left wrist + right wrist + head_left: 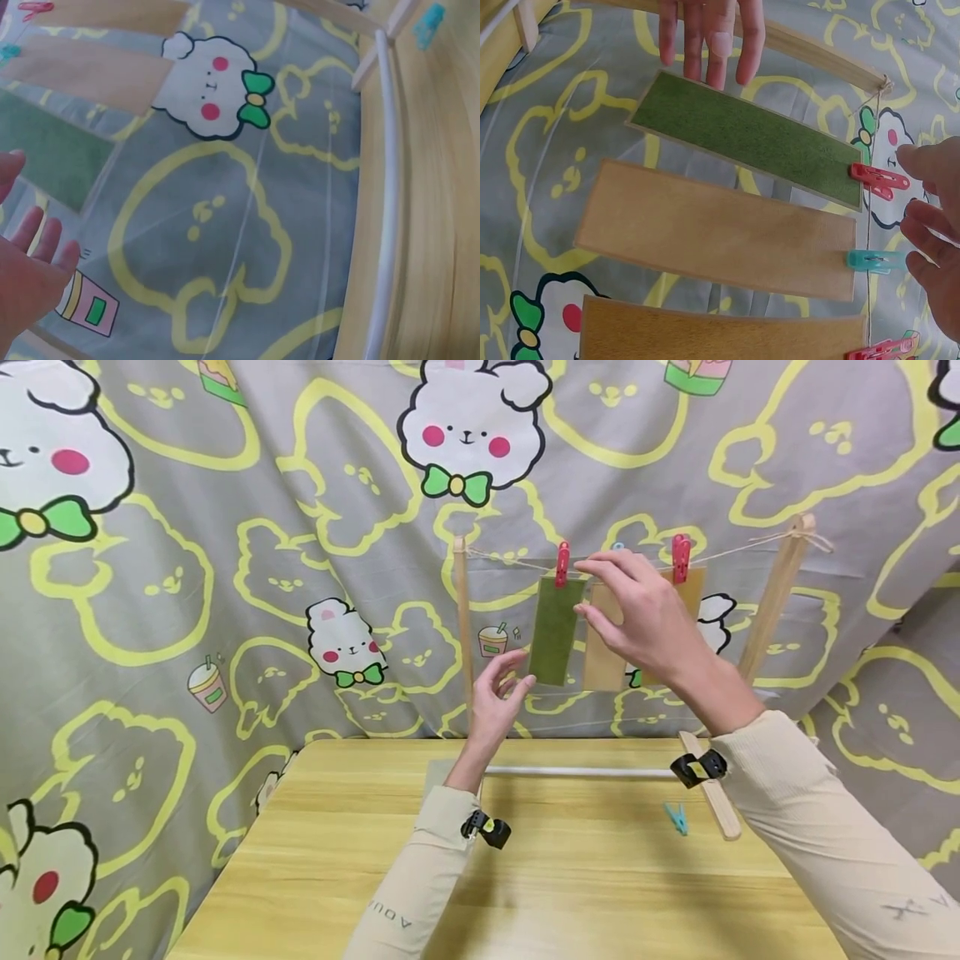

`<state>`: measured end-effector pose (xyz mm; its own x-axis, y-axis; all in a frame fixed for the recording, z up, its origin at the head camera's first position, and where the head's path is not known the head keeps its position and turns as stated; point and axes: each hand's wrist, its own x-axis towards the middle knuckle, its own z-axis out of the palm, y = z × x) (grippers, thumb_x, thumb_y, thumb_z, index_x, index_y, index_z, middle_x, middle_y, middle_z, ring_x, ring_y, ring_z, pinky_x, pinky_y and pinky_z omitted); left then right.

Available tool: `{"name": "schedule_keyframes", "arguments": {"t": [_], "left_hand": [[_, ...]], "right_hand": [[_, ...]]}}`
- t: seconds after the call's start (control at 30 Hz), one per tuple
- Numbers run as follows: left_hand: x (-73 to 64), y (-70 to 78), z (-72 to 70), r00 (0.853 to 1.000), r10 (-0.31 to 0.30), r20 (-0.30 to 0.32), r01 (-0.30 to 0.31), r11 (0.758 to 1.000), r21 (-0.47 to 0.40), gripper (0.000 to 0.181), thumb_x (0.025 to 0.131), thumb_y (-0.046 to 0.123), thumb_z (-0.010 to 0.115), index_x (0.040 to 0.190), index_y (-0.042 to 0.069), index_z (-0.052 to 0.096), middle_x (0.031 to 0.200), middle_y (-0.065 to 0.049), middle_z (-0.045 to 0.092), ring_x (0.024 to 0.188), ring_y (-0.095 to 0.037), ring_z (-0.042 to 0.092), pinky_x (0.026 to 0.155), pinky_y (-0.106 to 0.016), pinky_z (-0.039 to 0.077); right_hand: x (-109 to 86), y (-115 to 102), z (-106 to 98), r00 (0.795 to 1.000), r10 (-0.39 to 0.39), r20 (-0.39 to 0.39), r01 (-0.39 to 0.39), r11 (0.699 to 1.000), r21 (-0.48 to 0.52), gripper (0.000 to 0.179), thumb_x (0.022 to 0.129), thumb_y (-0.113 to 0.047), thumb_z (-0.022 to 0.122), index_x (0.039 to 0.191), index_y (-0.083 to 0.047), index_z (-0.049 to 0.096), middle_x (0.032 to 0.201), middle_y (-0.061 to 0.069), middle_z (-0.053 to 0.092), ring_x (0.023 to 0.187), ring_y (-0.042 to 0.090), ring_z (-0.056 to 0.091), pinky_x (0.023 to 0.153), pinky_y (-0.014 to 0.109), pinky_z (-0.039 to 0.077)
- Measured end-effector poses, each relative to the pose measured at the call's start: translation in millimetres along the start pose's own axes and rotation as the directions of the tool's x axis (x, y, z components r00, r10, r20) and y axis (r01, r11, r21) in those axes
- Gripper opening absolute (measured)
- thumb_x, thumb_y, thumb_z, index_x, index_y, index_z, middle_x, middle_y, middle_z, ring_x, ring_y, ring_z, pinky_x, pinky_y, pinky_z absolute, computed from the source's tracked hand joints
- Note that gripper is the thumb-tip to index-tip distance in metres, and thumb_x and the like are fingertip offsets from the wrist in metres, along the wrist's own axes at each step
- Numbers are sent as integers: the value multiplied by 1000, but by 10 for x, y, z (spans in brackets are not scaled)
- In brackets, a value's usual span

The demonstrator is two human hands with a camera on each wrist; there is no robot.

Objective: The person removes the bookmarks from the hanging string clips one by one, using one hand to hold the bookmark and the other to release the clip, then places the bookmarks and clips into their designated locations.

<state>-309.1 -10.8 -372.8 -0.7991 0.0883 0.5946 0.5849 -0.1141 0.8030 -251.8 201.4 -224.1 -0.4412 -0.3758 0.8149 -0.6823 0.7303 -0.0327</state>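
A green rectangular card (553, 631) hangs from a string (517, 562) by a red clothespin (562, 564). Near the card's lower left corner is my left hand (495, 697), fingers apart and loosely bent, holding nothing. My right hand (637, 606) is raised beside the top of the green card, its fingers loosely spread and clear of the red clothespin. In the right wrist view a tan card (720, 229) hangs from a teal clothespin (874, 260), and a browner card (720, 334) from another red clothespin (885, 349). My right hand partly covers these two in the head view.
Two wooden posts (772, 602) carry the string above the wooden table (337, 843). A white rod (585, 772) runs along the frame's base, beside a flat wooden foot (720, 806). A loose teal clothespin (677, 818) lies on the table. A patterned curtain (225, 568) hangs behind.
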Motion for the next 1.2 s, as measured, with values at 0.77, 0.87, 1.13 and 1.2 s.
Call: {"name": "schedule_keyframes", "arguments": {"t": [0.77, 0.87, 1.13, 1.2], "left_hand": [[-13, 79, 157, 996, 91, -11, -91, 996, -25, 41, 85, -23, 61, 122, -5, 65, 125, -21, 63, 101, -35, 63, 78, -25, 55], [-20, 102, 164, 995, 94, -24, -94, 995, -17, 45, 82, -27, 58, 121, -6, 65, 127, -21, 63, 101, -38, 63, 69, -21, 51], [-24, 137, 180, 994, 100, -48, -100, 995, 12, 44, 81, -32, 52, 119, -14, 62, 124, -30, 61, 98, -49, 62, 61, -19, 46], [-22, 144, 187, 993, 107, -56, -106, 994, 16, 43, 80, -33, 51, 118, -15, 61, 121, -32, 61, 96, -51, 61, 59, -17, 44]], "right_hand": [[253, 18, -12, 1000, -22, 17, 22, 1000, -17, 38, 94, 0, 71, 132, 2, 64, 130, 19, 62, 119, 38, 56, 103, 51, 48], [299, 17, -23, 999, -20, 36, 20, 999, -26, 38, 95, -1, 70, 132, 3, 63, 130, 20, 62, 121, 38, 55, 103, 51, 49], [440, 32, -64, 987, 34, 157, -26, 998, -54, 37, 99, -7, 67, 133, 5, 60, 128, 22, 61, 120, 39, 55, 101, 52, 48], [474, 44, -79, 981, 48, 189, -37, 997, -61, 36, 100, -7, 65, 133, 6, 60, 128, 23, 61, 119, 40, 55, 100, 52, 48]]}}
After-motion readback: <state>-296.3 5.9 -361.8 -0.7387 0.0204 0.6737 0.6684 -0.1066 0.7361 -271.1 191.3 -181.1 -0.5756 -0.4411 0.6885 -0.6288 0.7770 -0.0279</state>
